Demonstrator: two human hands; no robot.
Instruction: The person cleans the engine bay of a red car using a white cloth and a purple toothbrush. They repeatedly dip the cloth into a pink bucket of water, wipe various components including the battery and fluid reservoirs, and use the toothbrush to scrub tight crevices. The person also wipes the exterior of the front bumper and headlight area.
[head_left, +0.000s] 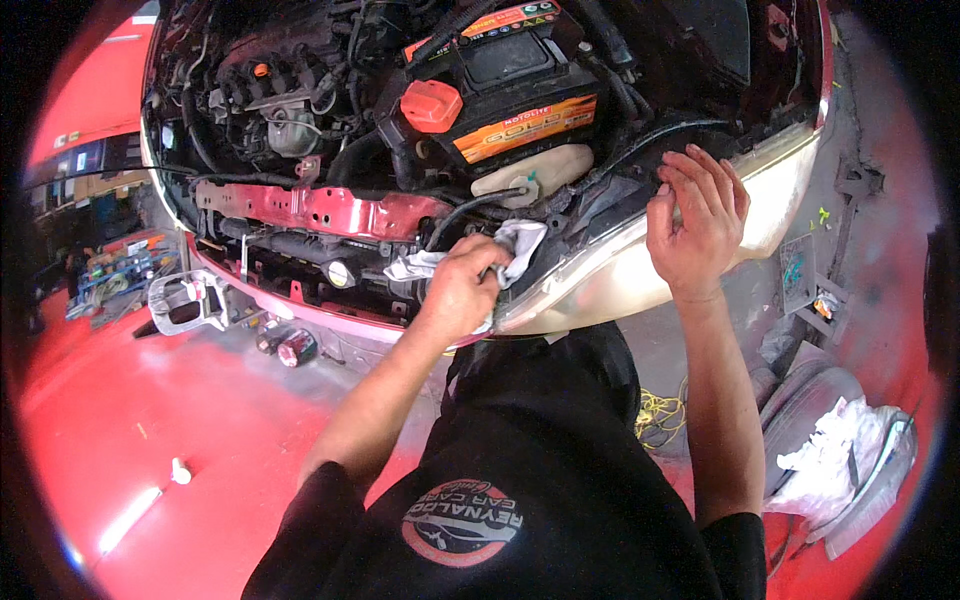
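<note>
My left hand (461, 289) grips a crumpled white cloth (521, 244) at the front of an open engine bay, beside the inner end of a headlight. Parts of the cloth stick out on both sides of my fingers. My right hand (697, 221) is over the outer part of the yellowed headlight lens (600, 289), fingers loosely bent and nothing visible in them. Whether it touches the lens I cannot tell. Beyond my left hand are a pale plastic reservoir (536, 172) and a black hose (476, 206).
A Motolite car battery (525, 120) with a red terminal cover (431, 105) sits behind the reservoir. Left of it runs a red radiator support (322, 210). On the floor are cans (296, 347), a yellow cord (660, 414) and, at right, a plastic-draped part (832, 454).
</note>
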